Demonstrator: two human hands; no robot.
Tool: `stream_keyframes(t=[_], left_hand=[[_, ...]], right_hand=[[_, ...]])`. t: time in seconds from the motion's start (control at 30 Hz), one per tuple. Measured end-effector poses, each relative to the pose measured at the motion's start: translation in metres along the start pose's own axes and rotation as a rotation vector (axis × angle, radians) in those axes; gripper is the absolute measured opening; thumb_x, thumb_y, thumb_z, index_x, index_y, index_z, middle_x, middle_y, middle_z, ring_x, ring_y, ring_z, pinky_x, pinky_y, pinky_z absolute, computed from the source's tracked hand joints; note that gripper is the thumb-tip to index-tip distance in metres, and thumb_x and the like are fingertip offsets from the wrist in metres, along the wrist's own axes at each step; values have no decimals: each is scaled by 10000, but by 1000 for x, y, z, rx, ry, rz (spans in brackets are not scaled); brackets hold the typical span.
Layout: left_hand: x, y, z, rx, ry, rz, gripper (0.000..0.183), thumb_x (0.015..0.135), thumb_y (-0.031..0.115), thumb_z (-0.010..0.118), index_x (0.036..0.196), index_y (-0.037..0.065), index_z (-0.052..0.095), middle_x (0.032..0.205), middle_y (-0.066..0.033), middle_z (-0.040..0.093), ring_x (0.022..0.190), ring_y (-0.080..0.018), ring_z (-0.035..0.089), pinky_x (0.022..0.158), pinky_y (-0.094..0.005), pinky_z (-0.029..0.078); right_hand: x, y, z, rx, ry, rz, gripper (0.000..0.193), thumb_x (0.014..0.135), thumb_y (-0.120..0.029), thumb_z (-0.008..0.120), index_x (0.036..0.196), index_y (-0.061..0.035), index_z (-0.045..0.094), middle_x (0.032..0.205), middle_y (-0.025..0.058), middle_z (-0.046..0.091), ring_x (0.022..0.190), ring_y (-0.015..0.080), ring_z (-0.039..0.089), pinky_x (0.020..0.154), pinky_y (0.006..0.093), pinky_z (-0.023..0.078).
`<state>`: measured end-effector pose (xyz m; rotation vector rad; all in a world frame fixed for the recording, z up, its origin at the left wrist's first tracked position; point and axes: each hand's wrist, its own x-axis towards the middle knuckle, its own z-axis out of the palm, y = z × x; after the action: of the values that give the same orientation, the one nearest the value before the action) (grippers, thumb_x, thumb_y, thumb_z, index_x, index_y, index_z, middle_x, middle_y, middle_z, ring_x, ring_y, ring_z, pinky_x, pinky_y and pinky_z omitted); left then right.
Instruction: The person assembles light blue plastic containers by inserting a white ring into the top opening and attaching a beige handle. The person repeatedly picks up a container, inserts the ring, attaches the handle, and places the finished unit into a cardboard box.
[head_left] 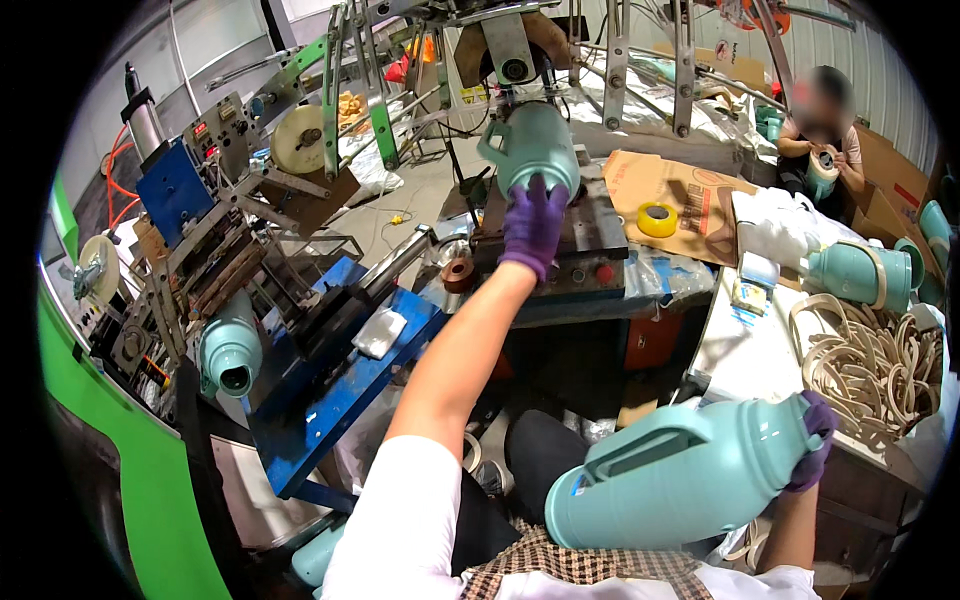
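Observation:
My left hand, in a purple glove, reaches far forward and presses on the base of a teal flask body that sits on a machine fixture. My right hand, also gloved in purple, grips the neck end of a second teal flask body; this one has a handle and lies tilted across my lap. A third teal flask is mounted on the blue machine at my left.
A blue press machine stands to the left. On the right table lie several beige rubber rings, another teal flask, a yellow tape roll and cardboard. Another person sits at the back right holding an item.

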<state>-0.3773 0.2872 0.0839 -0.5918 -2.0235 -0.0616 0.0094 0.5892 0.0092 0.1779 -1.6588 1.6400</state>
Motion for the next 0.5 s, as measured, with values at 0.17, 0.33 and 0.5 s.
stream_keyframes(t=[0.17,0.33,0.5], left_hand=[[49,-49,63,-161,-265,-143,348,886,255,609,1228,194,606,1333,-199,547,1185,-426,535,910,-526,506],[24,16,-63,-558,-221,53,745,781,279,803,1439,123,490,1398,-185,496,1315,-316,481,1081,-442,410],[-30,84,-243,-1427,-786,-10,557,508,213,919,979,27,687,1290,-247,585,1144,-319,613,988,-396,463]], right_hand=[[19,36,30,41,-195,17,178,663,-188,795,661,-115,633,741,84,615,673,227,600,636,324,465],[66,6,97,25,-531,-91,381,703,-168,832,1004,-76,617,823,41,632,736,159,600,719,291,483],[67,-9,159,606,-171,162,482,842,-74,742,1280,-60,540,952,7,608,788,88,556,751,250,476]])
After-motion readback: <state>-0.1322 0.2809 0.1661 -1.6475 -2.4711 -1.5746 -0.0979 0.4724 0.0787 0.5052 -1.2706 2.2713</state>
